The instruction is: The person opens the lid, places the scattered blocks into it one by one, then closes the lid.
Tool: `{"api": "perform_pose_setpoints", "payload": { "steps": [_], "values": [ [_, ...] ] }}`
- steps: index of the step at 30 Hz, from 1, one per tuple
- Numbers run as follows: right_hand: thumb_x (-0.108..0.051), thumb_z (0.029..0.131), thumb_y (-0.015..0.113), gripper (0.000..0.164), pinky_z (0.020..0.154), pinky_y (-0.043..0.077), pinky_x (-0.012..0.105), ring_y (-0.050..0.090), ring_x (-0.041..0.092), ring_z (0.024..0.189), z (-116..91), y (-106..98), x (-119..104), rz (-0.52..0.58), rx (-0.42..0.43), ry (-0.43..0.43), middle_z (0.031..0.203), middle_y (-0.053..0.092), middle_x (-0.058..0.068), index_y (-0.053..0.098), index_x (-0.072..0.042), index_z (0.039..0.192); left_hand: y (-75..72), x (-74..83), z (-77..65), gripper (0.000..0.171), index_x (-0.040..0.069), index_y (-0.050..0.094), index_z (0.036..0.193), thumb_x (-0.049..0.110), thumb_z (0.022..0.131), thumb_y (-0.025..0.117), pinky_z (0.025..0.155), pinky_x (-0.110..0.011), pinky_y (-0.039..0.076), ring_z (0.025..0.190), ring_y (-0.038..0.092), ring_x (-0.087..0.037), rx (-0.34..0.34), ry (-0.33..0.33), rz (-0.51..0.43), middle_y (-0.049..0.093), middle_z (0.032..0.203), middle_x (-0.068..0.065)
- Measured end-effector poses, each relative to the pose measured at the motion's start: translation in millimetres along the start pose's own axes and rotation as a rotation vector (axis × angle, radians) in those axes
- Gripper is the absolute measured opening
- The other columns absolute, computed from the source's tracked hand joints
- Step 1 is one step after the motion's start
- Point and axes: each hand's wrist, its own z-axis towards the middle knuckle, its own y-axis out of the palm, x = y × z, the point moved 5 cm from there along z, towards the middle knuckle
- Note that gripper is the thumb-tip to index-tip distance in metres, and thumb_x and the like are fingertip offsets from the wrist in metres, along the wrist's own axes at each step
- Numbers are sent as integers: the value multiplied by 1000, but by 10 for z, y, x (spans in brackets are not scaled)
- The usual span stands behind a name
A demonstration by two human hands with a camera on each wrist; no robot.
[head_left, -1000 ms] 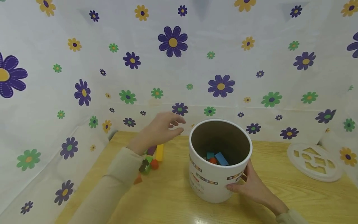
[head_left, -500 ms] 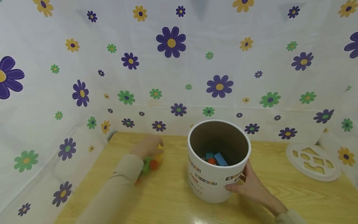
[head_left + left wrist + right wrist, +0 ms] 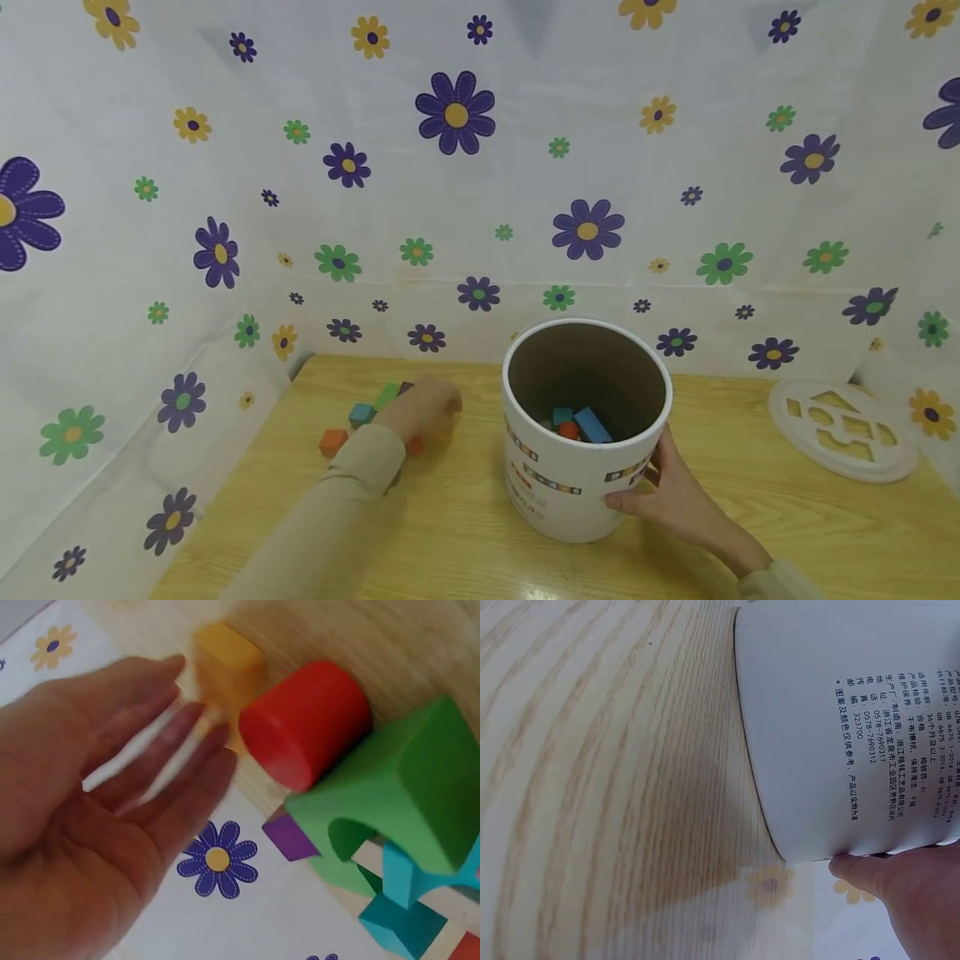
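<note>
My left hand (image 3: 423,408) is over a group of coloured blocks at the left of the table. In the left wrist view the fingers of that hand (image 3: 112,772) are loosely extended, their tips beside a blurred yellow block (image 3: 229,664); contact is hard to tell. Next to them lie a red cylinder (image 3: 307,724), a green arch block (image 3: 397,787) and a purple block (image 3: 290,836). My right hand (image 3: 675,500) grips the side of a white round tub (image 3: 566,500), which stands upright. Inside the tub are a blue block (image 3: 592,425) and a red piece (image 3: 568,431).
A white lid with shaped holes (image 3: 843,429) lies at the right of the wooden table (image 3: 750,533). A teal block (image 3: 362,415) and an orange block (image 3: 333,442) lie left of my left hand. Flower-printed sheeting (image 3: 525,192) surrounds the table's back and sides.
My left hand has moved down from beside the tub to the blocks, then slightly right among them. Teal and orange blocks have come into view. The right hand keeps its grip on the tub.
</note>
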Motion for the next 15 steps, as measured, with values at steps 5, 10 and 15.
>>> {"api": "perform_pose_setpoints", "payload": {
  "steps": [5, 10, 15],
  "values": [
    [-16, 81, 87, 116, 108, 41, 74, 39, 47, 139, -8, -6, -20, 4, -2, -5, 158, 33, 21, 5, -24, 163, 88, 0, 112, 19, 5, 71, 109, 10, 91, 72, 95, -42, 56, 94, 62, -23, 11, -10, -29, 71, 108, -10],
    [-19, 82, 86, 116, 110, 37, 75, 34, 47, 143, -9, 0, -21, 16, -8, 34, 161, 28, 19, 4, -28, 163, 152, -92, 158, 22, 5, 62, 101, 21, 92, 74, 72, -33, 51, 78, 56, -22, 22, -143, -17, 60, 89, -8],
    [-19, 82, 86, 116, 110, 38, 74, 34, 48, 143, -8, -6, -13, 6, -10, 37, 162, 27, 19, 3, -28, 163, 184, -80, 168, 25, 4, 59, 104, 14, 88, 76, 75, -34, 51, 79, 55, -23, -29, -152, -20, 58, 89, -8]
  ]
}}
